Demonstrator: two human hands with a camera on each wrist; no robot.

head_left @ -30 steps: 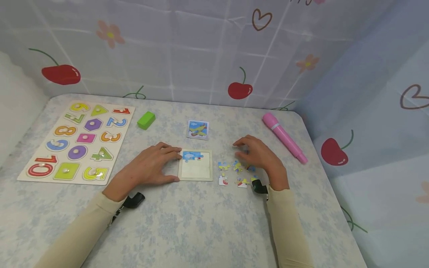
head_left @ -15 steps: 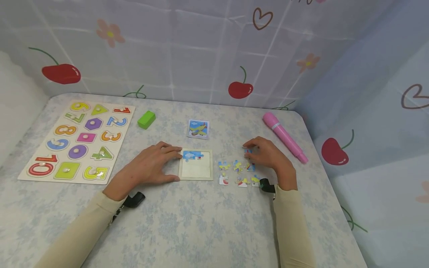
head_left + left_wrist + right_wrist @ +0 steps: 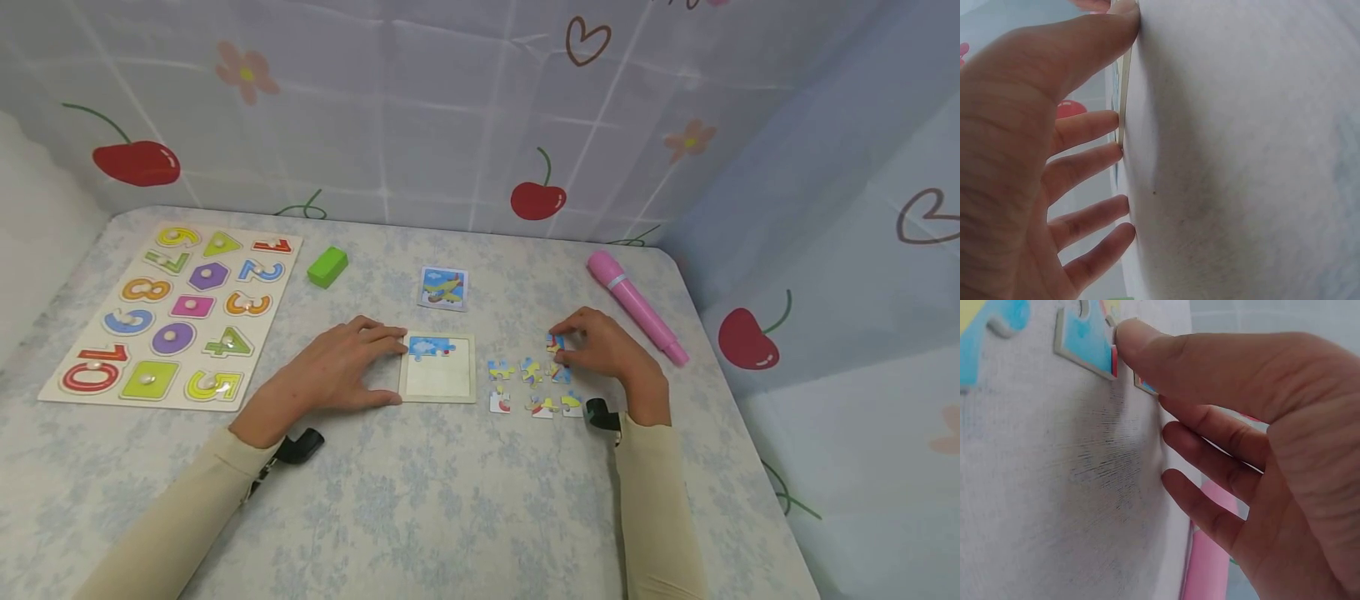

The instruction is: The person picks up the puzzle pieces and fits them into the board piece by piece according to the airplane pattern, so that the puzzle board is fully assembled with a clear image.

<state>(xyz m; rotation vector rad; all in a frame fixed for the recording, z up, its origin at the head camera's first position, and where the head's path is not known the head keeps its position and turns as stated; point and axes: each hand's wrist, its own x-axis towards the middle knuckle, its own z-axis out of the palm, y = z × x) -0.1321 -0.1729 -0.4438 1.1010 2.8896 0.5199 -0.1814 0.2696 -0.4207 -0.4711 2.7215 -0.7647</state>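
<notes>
We had our left hand (image 3: 333, 368) spread, gripping nothing, and our right hand (image 3: 603, 346) curled in a pinch; the tray (image 3: 438, 383), part-filled, touched the left hand; right of it lay loose pieces (image 3: 542, 407); we pinched the farthest piece (image 3: 555, 342); likely the picking step; next called for lifting clear.

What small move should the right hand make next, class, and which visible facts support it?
Probably lift the blue-and-red jigsaw piece in the right hand toward the puzzle tray: the top row's right end looks bare beside the blue sky pieces, and the left hand touches the tray's edge.
</notes>
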